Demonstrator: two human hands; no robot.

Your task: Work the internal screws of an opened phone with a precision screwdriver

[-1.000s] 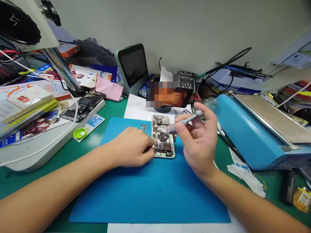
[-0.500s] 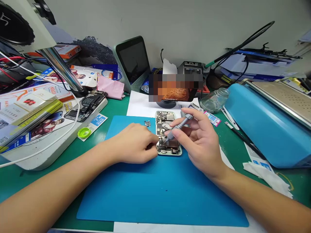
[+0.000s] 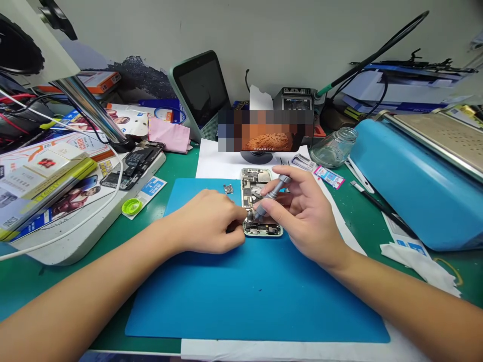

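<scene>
Now your right hand grips the grey screwdriver, tip down on the opened phone lying on the blue mat; your left hand, fingers curled, steadies the phone's left edge.

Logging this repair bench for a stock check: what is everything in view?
mat: one, blue, desk centre
opened phone: one, silver frame, mat's far edge
screwdriver: one, grey, tip down on the opened phone
loose part: one, dark, on the mat left of the phone
second opened phone: one, black, far left
cap: one, green, left of the mat
glass jar: one, clear, behind right
screen device: one, grey-green, by the wall
machine: one, blue, right
left hand: steadies the phone's left edge
right hand: holds the screwdriver
</scene>
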